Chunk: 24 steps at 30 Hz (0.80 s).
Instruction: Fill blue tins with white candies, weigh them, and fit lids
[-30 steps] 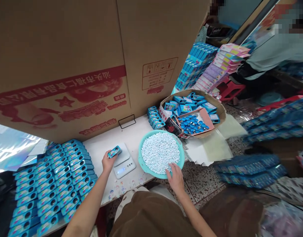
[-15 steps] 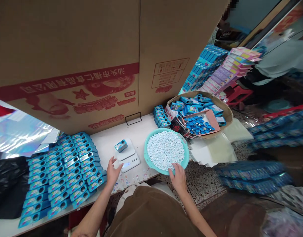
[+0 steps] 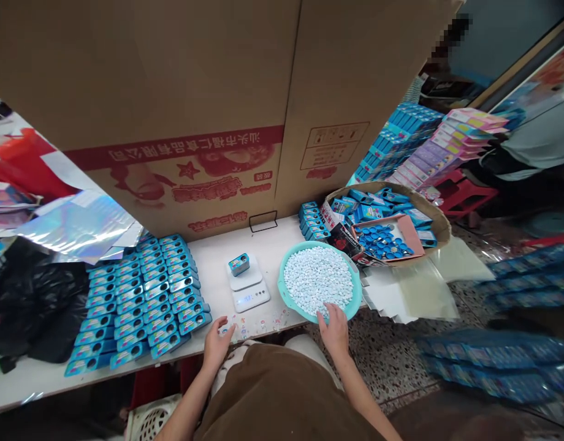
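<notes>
A small blue tin (image 3: 239, 264) stands alone on a white digital scale (image 3: 247, 285) on the white table (image 3: 217, 257). My left hand (image 3: 219, 343) rests at the table's near edge below the scale, fingers spread, holding nothing. My right hand (image 3: 333, 326) is on the near rim of a teal bowl (image 3: 319, 281) heaped with pale blue-white tablets, its fingers curled into them. Several rows of blue tins (image 3: 144, 297) lie flat to the left of the scale.
A big cardboard box (image 3: 194, 116) walls off the back of the table. A round basket (image 3: 387, 220) of blue tins and caps sits to the right, stacked packs (image 3: 424, 144) behind it. Holographic sheets (image 3: 75, 223) and black bags (image 3: 38, 306) lie left. Another person's sleeve (image 3: 539, 135) shows far right.
My left hand set the blue tin on the scale, let go and drew back to the table's near edge. My right hand stayed at the bowl's rim.
</notes>
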Tool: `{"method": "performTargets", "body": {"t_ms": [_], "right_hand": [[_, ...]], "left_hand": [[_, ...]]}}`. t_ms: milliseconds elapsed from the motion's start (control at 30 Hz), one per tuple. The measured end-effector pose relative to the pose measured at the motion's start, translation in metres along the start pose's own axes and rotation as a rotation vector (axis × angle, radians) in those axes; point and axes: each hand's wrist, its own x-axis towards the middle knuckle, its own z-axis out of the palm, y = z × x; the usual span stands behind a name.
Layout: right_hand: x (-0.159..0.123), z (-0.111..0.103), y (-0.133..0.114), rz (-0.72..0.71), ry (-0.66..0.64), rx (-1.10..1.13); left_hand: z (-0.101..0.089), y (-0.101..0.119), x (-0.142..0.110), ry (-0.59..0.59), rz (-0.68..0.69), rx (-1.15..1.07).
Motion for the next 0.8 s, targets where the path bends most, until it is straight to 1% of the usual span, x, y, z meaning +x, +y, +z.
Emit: {"method": "performTargets", "body": {"t_ms": [100,167,267,333,500,600,700,800], "right_hand": [[0.007,-0.001,0.008,-0.031,-0.015,0.03],[0.014,-0.001,0.014,-0.059,-0.045,0.061],[0.025,-0.002,0.022,-0.092,-0.091,0.101],[0.033,-0.002,0.028,-0.111,-0.116,0.121],[0.053,0.007,0.042,-0.204,-0.195,0.165],[0.069,0.016,0.038,-0.295,-0.245,0.197],[0.086,0.024,0.024,-0.353,-0.295,0.217],[0.099,0.031,0.007,-0.377,-0.338,0.216]], "left_hand": [[-0.003,0.003,-0.005,0.052,-0.024,-0.006],[0.0,0.007,-0.01,0.085,-0.048,-0.003],[0.011,0.017,-0.022,0.124,-0.098,0.004],[0.02,0.024,-0.032,0.121,-0.123,0.021],[0.041,0.044,-0.051,0.143,-0.157,0.072],[0.05,0.055,-0.055,0.171,-0.165,0.09],[0.058,0.063,-0.059,0.189,-0.175,0.118],[0.061,0.068,-0.068,0.194,-0.201,0.108]]}}
